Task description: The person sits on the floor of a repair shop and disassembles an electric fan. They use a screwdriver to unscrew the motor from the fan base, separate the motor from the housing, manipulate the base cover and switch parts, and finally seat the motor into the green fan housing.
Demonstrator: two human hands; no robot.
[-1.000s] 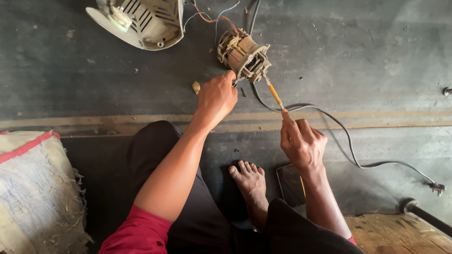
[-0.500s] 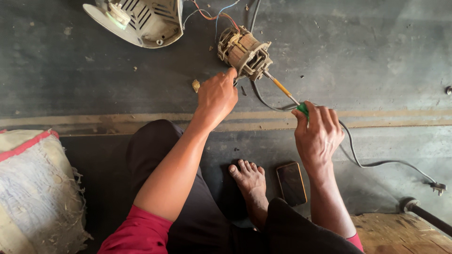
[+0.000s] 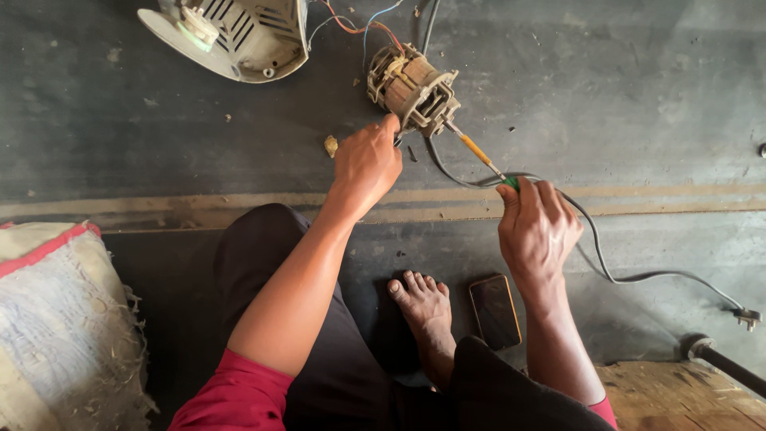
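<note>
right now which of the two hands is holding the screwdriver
The right hand grips the screwdriver, its tip at the motor. The left hand only touches the motor's near edge.

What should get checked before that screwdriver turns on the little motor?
1. Left hand steadying the motor: ok, fingertips touch its near side.
2. Right hand gripping the screwdriver: ok, closed on the green handle.
3. Tip seated in a screw: cannot tell, too small.
4. Plug out of any socket: ok, lying loose on the floor.
5. Phone clear of the work: ok, lying beside the foot.
6. Black cable clear of the right hand: not ok, runs right by it.
</note>
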